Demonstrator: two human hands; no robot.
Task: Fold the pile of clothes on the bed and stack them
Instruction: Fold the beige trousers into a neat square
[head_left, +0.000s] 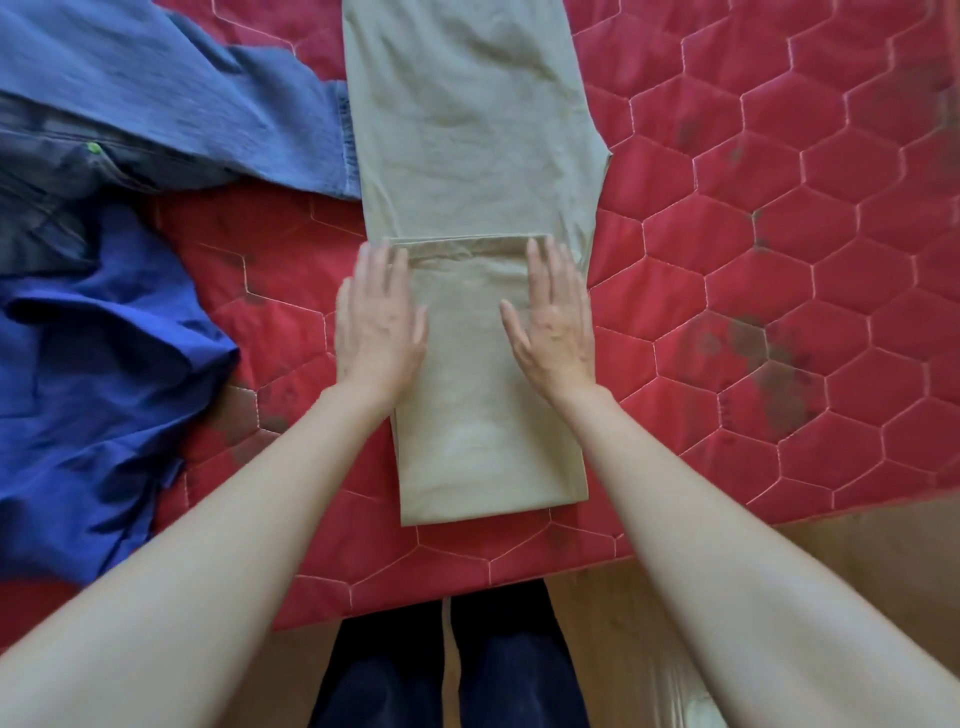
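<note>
Khaki trousers (470, 156) are laid lengthwise down the middle of the red quilted bed cover (779, 260), near end folded back over itself so the hem edge lies across just beyond the fingertips. The left hand (379, 322) is laid flat, fingers straight and together, on the left edge of the folded section, partly over the cover. The right hand (553, 317) is pressed flat on the right side of the same fold, fingers straight, thumb out. Nothing is pinched by either hand. A denim garment (182, 104) is bunched at far left, its edge touching the trousers. A bright blue garment (104, 389) is heaped below it, apart from the trousers. Wooden floor (857, 561) and dark trouser legs (452, 670) are seen at the bottom.
</note>
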